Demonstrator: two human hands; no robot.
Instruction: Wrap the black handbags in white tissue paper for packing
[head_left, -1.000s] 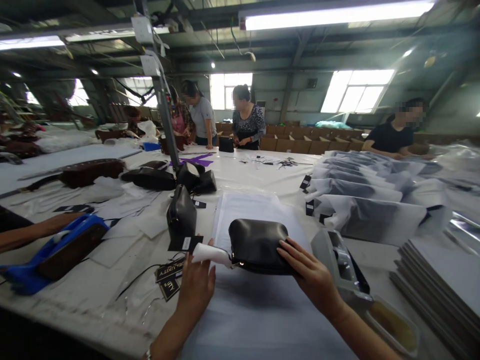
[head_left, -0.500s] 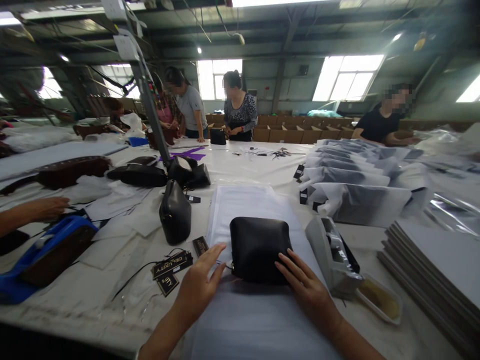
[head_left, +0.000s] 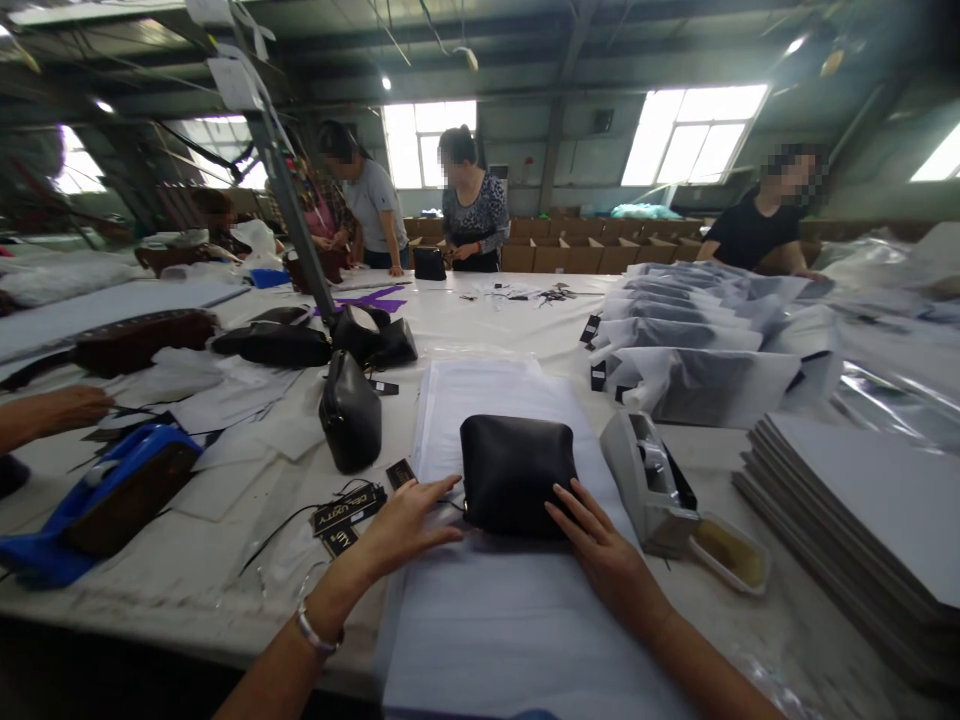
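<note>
A small black handbag (head_left: 517, 475) sits on a stack of white translucent sheets (head_left: 517, 640) in front of me. My right hand (head_left: 600, 540) lays its spread fingers on the bag's lower right side. At the bag's left edge is my left hand (head_left: 412, 520), thumb and fingers apart, with nothing gripped between them. A thin cord runs from the bag's left side toward that hand. Just beyond my left hand lie black hang tags (head_left: 349, 512) with gold lettering and cords. Another black handbag (head_left: 350, 415) stands behind them.
A grey tape dispenser (head_left: 649, 485) and a shallow dish (head_left: 729, 552) stand right of the sheets, beside stacked grey boards (head_left: 847, 500). Wrapped bags (head_left: 697, 380) line the right. On the left are a blue tape dispenser (head_left: 105, 500) and a co-worker's hand (head_left: 64, 412). Several people work beyond.
My left hand has turned flatter, its fingers pointing more to the right at the bag's edge. My right hand stays on the bag. The whole view has shifted slightly.
</note>
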